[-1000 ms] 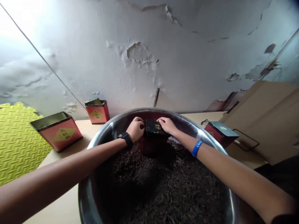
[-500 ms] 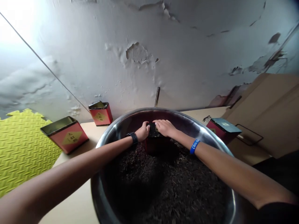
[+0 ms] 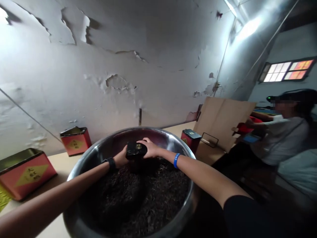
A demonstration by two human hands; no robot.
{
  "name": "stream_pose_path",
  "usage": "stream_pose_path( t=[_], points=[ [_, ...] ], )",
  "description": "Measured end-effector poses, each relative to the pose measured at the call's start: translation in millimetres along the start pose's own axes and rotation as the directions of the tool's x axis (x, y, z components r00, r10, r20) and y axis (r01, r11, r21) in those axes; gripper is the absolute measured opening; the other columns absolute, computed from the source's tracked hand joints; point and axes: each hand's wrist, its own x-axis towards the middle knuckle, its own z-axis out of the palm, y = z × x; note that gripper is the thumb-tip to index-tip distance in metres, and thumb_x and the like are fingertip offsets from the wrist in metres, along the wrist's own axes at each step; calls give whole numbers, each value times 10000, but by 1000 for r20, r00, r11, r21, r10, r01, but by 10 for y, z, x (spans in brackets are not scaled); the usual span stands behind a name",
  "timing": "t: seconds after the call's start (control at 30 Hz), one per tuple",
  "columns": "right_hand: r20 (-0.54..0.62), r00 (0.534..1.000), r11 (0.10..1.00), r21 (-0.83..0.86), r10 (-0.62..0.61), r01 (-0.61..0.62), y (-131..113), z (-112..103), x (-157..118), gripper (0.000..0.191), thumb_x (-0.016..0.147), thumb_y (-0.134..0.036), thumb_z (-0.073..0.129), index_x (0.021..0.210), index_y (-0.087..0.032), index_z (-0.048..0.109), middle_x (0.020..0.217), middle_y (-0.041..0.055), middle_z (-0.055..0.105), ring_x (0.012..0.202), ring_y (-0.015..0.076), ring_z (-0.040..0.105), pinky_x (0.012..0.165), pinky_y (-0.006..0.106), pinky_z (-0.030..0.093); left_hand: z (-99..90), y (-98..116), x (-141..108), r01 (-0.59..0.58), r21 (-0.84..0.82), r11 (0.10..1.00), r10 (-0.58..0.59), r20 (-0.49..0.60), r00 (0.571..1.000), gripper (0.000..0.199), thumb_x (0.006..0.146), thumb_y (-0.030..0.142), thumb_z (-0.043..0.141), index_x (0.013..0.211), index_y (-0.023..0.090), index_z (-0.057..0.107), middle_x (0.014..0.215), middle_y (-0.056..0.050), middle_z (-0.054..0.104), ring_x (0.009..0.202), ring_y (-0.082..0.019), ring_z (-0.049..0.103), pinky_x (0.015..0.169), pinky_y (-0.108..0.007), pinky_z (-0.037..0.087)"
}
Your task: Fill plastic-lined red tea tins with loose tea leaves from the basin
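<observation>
A large steel basin (image 3: 71, 185) holds a heap of dark, dry leaf-like material (image 3: 148, 198). Over its far part, a tin with a black lid (image 3: 136, 149) is held between both hands. My left hand (image 3: 122, 156) grips the tin's left side, a dark band on its wrist. On the right side, my right hand (image 3: 150, 148) is wrapped round the lid's edge, with a blue band at the wrist. The tin's lower body is in shadow.
Two open red tins, one large (image 3: 32, 175) and one smaller (image 3: 76, 142), stand left of the basin. A closed red tin (image 3: 190, 140), a cardboard sheet (image 3: 220, 122) and a wire frame (image 3: 210, 140) are at the right. Beyond sits a person (image 3: 284, 132) with a red container.
The view has swung right, bringing the person and a window into sight. The tin is tilted differently, its lid now facing the camera more, with both hands still on it.
</observation>
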Motion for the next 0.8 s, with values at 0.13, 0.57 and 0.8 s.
stream_pose_path(
  t=[0.13,0.57,0.8],
  points=[
    [-251,964,996,-16,-92,91,-353,-505,-224,841,574,-400,717,1309,-249,336,1293,90,322,1120,243,428,966,347,366,-304,585,37,-194,-92,977,196,17,980,729,701,259,599,1329,377,248,1254,38,504,1168,-214,439,931,-350,407],
    [-842,483,754,-476,-241,-453,164,-2555,-1864,571,704,-401,607,1217,-214,440,1141,99,436,1108,266,408,957,428,342,1117,2827,1940,-734,42,678,724,-216,655,524,818,138,423,1321,206,294,1315,-105,401,1179,-223,423,967,-392,391],
    [-918,334,602,-145,215,-785,1669,-2263,-2118,454,683,-400,610,1105,-234,578,1170,116,374,1052,286,415,894,418,352,2453,2504,2704,-548,209,810,495,258,830,734,772,149,457,1405,151,86,1458,-130,122,1301,-220,254,1050,-306,274]
  ],
)
